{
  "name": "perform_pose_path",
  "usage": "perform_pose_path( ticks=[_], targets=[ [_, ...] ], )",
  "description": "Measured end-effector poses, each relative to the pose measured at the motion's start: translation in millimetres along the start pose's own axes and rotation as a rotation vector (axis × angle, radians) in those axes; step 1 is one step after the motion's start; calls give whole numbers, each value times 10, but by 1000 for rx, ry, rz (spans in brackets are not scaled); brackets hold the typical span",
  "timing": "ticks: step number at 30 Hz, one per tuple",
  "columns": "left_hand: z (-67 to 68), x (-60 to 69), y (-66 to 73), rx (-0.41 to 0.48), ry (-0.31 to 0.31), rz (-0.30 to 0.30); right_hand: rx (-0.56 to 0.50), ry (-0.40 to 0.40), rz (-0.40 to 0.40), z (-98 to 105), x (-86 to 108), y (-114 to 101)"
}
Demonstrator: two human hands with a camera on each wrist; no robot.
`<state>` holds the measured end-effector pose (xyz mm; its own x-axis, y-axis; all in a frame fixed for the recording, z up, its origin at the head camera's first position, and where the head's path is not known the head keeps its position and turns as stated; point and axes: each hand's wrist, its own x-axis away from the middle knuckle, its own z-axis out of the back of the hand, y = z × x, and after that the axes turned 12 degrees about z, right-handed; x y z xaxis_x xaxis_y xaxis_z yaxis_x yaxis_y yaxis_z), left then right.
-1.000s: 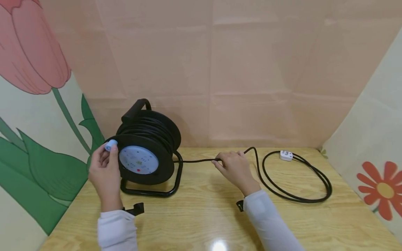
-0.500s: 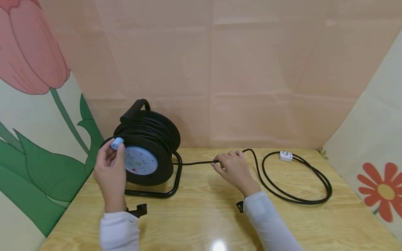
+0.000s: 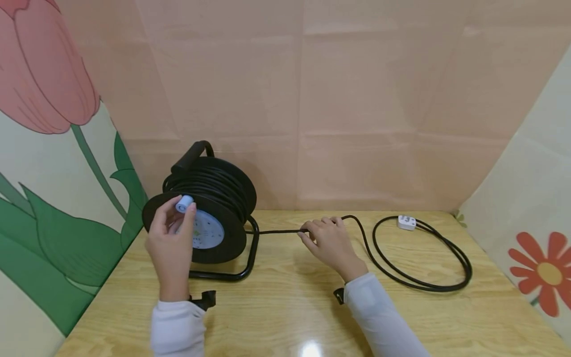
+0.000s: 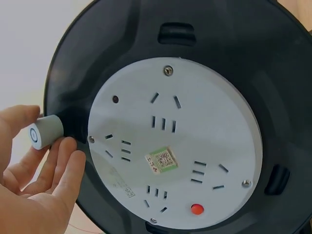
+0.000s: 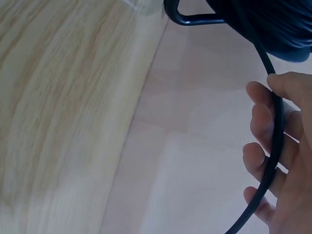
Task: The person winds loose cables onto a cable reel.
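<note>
A black cable reel point(image 3: 229, 171) stands on its tubular frame point(image 3: 250, 253) at the left of the table. My left hand point(image 3: 171, 245) pinches the light blue crank knob point(image 3: 184, 204) between thumb and fingers, in front of the reel's flange. In the left wrist view the reel's round socket panel point(image 4: 214, 126) shows slots, a QR sticker and a red button point(image 4: 197, 209). My right hand point(image 3: 330, 245) holds the black cable point(image 3: 278, 231) a short way right of the reel; the right wrist view has the thumb and curled fingers around it.
At the right the cable's free end lies in a loop point(image 3: 466, 267) on the wooden table point(image 3: 276, 312), with a white plug point(image 3: 406, 222) at its back. A pinkish sheet point(image 3: 357, 124) hangs behind, and flower-printed panels flank both sides.
My left hand and the knob have moved right across the reel's face, and the socket panel has turned. The right hand has shifted slightly left with the cable.
</note>
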<state>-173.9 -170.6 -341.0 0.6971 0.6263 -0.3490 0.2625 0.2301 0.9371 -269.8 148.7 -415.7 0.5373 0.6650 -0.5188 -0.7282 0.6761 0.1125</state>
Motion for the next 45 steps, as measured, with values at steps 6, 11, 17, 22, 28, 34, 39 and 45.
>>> perform_pose_path(
  ticks=[6, 11, 17, 22, 28, 34, 39, 45],
  targets=[
    [-55, 16, 7, -35, 5, -67, -13, 29, -4, -8, -1, -4],
    [-89, 25, -6, -80, 17, -106, -10, 22, -10, -28, 17, 18],
    [-112, 45, -5, -126, 15, -164, -34, 28, -112, 32, 92, 147],
    [-121, 51, 6, -138, -10, -195, -48, 71, -232, 136, 196, 349],
    [-112, 53, -5, -163, -18, -199, -109, 41, -352, 230, 279, 541],
    [-124, 55, -33, -185, -28, -208, -189, -76, -382, 317, 324, 588],
    [-152, 53, -47, -180, -45, -237, -252, -169, -367, 387, 470, 669],
    [-161, 36, -43, -169, -30, -251, -233, -189, -383, 552, 758, 982]
  ],
)
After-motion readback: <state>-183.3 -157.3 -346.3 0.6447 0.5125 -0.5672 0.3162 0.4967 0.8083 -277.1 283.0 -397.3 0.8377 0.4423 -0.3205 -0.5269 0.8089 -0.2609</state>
